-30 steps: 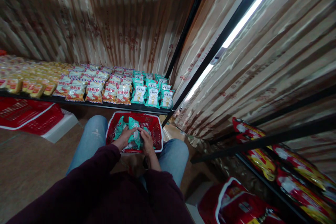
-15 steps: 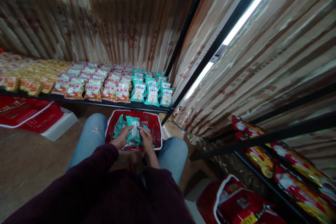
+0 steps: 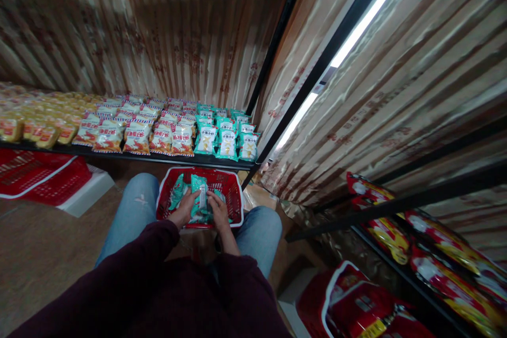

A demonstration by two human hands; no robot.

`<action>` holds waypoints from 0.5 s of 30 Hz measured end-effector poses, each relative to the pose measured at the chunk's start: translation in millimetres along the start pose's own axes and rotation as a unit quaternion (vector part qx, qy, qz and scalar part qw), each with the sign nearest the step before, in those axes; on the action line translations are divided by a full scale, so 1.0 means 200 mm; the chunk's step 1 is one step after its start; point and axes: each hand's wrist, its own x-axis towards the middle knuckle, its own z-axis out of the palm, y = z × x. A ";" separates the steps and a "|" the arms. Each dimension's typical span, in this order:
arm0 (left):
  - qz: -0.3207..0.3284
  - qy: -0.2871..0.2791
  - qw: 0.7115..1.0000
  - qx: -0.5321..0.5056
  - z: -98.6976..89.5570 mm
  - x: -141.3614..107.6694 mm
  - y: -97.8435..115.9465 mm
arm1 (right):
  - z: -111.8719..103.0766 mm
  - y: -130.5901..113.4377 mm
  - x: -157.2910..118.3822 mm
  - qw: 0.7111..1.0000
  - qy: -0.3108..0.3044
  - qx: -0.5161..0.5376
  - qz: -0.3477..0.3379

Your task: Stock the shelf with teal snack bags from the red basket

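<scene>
Between my knees stands a red basket (image 3: 234,193) with a white rim, holding several green snack bags. Just above them I hold one green snack bag (image 3: 198,190) upright, its printed white panel turned partly to the right. My left hand (image 3: 184,208) grips its left side, thumb on the front. My right hand (image 3: 218,208) is at the bag's right edge with bent fingers, seemingly pinching it; the exact contact is too small to make out. Another green bag (image 3: 178,191) leans inside the basket's left part.
Ahead, a black shelf (image 3: 170,158) carries rows of green bags (image 3: 227,143), red-and-white snack bags (image 3: 109,134) and yellow packs (image 3: 47,134). A black post (image 3: 295,103) rises at its right end. Red baskets (image 3: 47,177) are left; red-yellow bags (image 3: 447,280) lie on a right shelf.
The held green bag has turned somewhat, so its white panel shows narrower. My hands stay near the same spot over the basket. The whole view has shifted slightly.
</scene>
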 end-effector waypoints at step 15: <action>0.096 0.005 0.989 0.115 0.04 -0.06 0.00 | 0.03 0.06 0.02 0.997 0.028 0.051 0.044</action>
